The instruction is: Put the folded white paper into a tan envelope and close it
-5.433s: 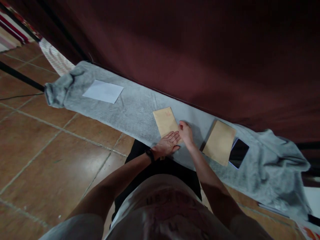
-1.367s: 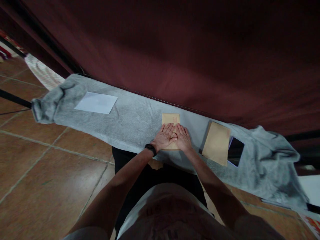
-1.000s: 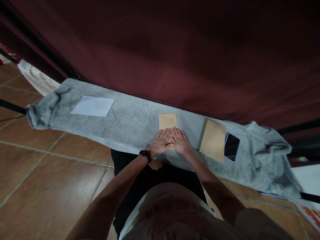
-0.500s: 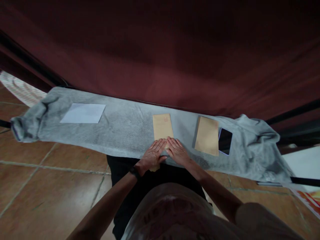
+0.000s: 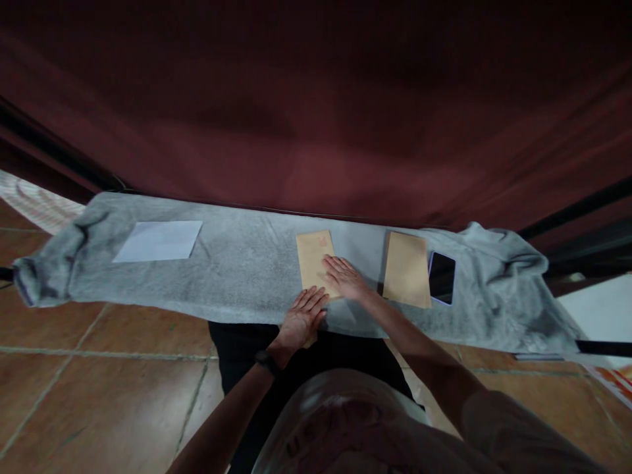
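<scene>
Envelope (image 5: 310, 258) and hands meet near the front edge of the grey cloth (image 5: 241, 260), with the brown paper lying flat just ahead of the body. Its long axis runs away from the person, the far end leaning slightly left, and a small reddish print marks the far right corner. The right hand (image 5: 347, 279) covers more of it, resting over the right side, palm down, fingers open and straight, pointing forward and left across the long axis. The left hand (image 5: 299, 319) sits lower, its open fingers reaching forward and slightly right over the near left corner, thumb toward the right. Neither hand is closed around the envelope; how hard they press, I cannot tell. Both forearms angle inward from the sides, the left one wearing a dark wristband (image 5: 268, 362). Brown paper (image 5: 407, 270) lies to the right, beside a phone (image 5: 442, 278); a white sheet (image 5: 158, 241) lies well apart to the left.
</scene>
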